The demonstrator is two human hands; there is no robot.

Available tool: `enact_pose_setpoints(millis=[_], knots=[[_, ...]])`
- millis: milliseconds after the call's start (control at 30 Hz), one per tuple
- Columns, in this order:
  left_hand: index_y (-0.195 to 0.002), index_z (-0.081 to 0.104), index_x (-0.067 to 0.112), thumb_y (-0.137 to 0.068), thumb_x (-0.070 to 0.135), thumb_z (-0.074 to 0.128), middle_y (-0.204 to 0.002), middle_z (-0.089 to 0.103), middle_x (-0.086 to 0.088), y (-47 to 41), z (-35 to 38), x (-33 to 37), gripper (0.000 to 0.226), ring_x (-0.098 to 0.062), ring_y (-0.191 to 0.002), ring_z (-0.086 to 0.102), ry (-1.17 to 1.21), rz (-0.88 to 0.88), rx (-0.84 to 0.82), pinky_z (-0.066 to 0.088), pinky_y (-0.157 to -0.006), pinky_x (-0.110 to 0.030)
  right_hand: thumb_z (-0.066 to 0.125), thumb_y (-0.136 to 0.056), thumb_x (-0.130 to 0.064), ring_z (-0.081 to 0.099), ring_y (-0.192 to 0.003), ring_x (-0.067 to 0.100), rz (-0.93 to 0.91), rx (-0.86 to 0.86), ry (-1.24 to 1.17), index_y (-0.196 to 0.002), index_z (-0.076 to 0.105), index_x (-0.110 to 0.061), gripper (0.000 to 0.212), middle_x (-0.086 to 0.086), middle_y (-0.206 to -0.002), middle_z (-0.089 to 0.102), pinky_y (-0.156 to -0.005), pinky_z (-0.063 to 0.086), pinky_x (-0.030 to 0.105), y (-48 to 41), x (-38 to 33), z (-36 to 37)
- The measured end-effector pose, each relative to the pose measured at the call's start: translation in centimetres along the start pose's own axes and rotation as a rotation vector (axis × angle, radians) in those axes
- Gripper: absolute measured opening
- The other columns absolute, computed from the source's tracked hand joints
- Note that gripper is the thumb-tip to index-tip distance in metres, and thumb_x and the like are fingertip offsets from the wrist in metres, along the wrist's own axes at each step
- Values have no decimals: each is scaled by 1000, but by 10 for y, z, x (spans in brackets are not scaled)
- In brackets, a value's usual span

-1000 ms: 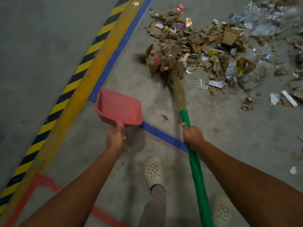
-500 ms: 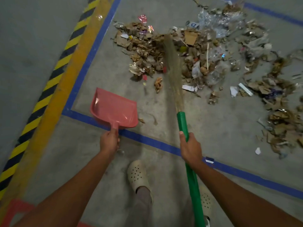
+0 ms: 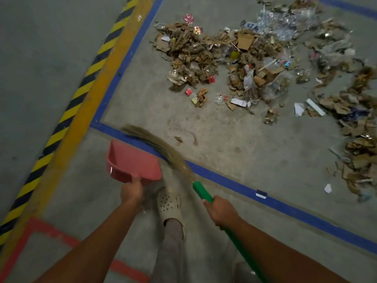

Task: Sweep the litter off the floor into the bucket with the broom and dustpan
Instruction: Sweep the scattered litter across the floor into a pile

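Observation:
My left hand (image 3: 131, 192) grips the handle of a pink dustpan (image 3: 132, 163), held above the floor with nothing in it. My right hand (image 3: 220, 209) grips the green handle of a broom (image 3: 201, 189). Its straw bristles (image 3: 157, 145) point up and left, just beyond the dustpan's mouth and over a blue floor line. A large pile of litter (image 3: 224, 58), torn cardboard, clear plastic and wrappers, lies on the concrete farther ahead, well apart from the bristles. More scraps (image 3: 359, 139) spread along the right. No bucket is in view.
Blue tape lines (image 3: 285, 207) box in the littered floor area. A yellow band with black-and-yellow hazard stripes (image 3: 67, 119) runs diagonally at the left. Red tape (image 3: 40, 227) marks the floor at the lower left. My foot in a pale clog (image 3: 169, 203) stands between the hands.
The broom head has swung out of the litter pile, back and to the left, and now lies just past the dustpan. The view has pulled back from the pile.

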State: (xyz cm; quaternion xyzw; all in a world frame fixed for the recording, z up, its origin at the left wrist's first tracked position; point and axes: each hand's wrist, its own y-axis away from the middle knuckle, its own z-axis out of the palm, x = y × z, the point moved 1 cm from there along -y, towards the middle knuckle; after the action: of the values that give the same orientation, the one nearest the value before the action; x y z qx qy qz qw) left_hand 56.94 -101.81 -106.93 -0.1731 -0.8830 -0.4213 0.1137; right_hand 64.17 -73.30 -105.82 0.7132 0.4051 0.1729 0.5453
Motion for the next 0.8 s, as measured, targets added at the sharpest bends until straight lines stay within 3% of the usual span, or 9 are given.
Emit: enact_pose_setpoints(millis=[67, 167, 267, 367, 433, 600, 733, 800], knots=[[-78, 63, -1, -95, 59, 55, -61, 56, -19, 22, 2, 4, 63, -26, -41, 52, 45, 5, -20, 37, -41, -26, 40, -103, -57, 65, -69, 19, 92, -40, -116, -95, 55, -13, 47, 7, -87, 65, -60, 58, 33, -4, 16, -13], [-70, 54, 6, -97, 53, 57, -59, 49, -13, 44, 13, 12, 54, -18, -37, 40, 114, 47, -71, 30, -35, -21, 46, -104, -50, 58, -51, 22, 124, 48, -330, -83, 51, -11, 45, 11, -70, 62, -45, 45, 27, -7, 38, -46], [-74, 51, 12, -98, 53, 55, -62, 46, -11, 62, 23, 25, 49, -16, -40, 36, 157, 79, -132, 28, -33, -20, 47, -103, -50, 60, -49, 29, 116, 216, -480, -77, 54, -4, 53, 17, -61, 62, -52, 54, 37, -15, 55, -79], [-72, 50, 15, -97, 56, 55, -61, 47, -8, 74, 27, 38, 49, -14, -42, 36, 167, 82, -152, 29, -37, -22, 41, -101, -58, 68, -61, 34, 155, 365, -531, -85, 59, -2, 61, 19, -69, 68, -69, 60, 47, -11, 57, -110], [-73, 50, 15, -97, 56, 56, -61, 48, -8, 77, 26, 49, 48, -14, -41, 37, 201, 82, -157, 29, -38, -23, 40, -102, -57, 67, -57, 33, 152, 431, -584, -87, 55, -7, 55, 17, -68, 68, -67, 59, 46, 1, 49, -128], [-76, 51, 13, -100, 52, 55, -59, 44, -8, 72, 8, 80, 46, -12, -37, 34, 333, 99, -150, 27, -34, -21, 42, -102, -55, 66, -59, 30, 20, 471, -510, -86, 52, -13, 46, 16, -77, 67, -61, 59, 45, 30, 3, -139], [-72, 50, 13, -101, 45, 55, -58, 45, -9, 44, -21, 96, 43, -14, -38, 34, 373, 69, -110, 26, -33, -21, 42, -101, -56, 66, -54, 27, -81, 401, -383, -86, 51, -16, 44, 15, -76, 67, -54, 57, 39, 38, -61, -128], [-69, 49, 13, -102, 39, 54, -58, 46, -9, 24, -38, 101, 42, -15, -39, 36, 363, 58, -95, 27, -33, -22, 44, -100, -59, 67, -60, 27, -115, 344, -336, -87, 51, -19, 43, 13, -77, 66, -57, 60, 42, 38, -97, -119]])
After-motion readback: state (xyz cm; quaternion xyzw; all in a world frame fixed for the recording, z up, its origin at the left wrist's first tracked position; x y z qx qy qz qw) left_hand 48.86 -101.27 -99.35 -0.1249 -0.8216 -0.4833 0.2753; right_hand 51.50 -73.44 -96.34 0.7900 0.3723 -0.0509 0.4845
